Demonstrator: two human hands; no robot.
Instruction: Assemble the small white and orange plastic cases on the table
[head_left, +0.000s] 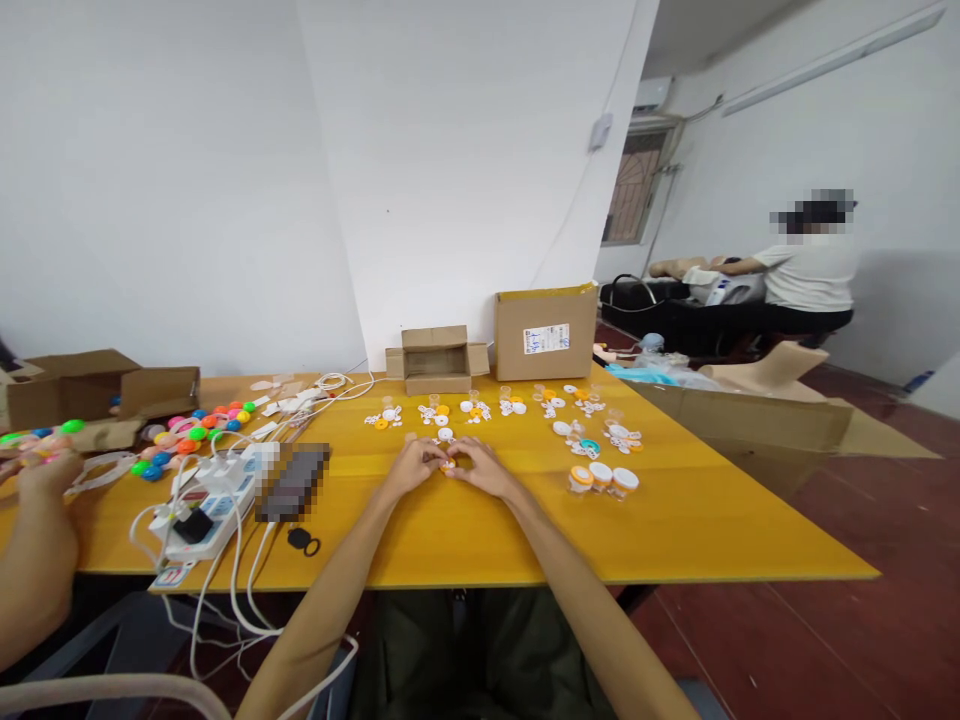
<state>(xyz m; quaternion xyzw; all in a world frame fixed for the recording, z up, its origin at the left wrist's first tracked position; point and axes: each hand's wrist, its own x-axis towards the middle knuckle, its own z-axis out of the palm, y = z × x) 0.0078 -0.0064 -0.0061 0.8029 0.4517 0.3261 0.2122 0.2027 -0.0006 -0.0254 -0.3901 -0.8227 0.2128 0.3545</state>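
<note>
My left hand (412,466) and my right hand (480,466) meet on the yellow table (675,530), fingers curled together around a small orange and white piece (448,464) pinched between them. Just beyond my fingertips lie several small groups of white and orange parts (474,408) in a row. To the right of my right hand stand three small capped jars (601,478) with orange and white lids.
A small open cardboard box (436,360) and a taller box (545,333) stand at the table's far edge. A power strip (214,500) with white cables lies at left, beside coloured balls (195,432). Another person's arm (34,540) rests at far left. A seated person (810,275) is at back right.
</note>
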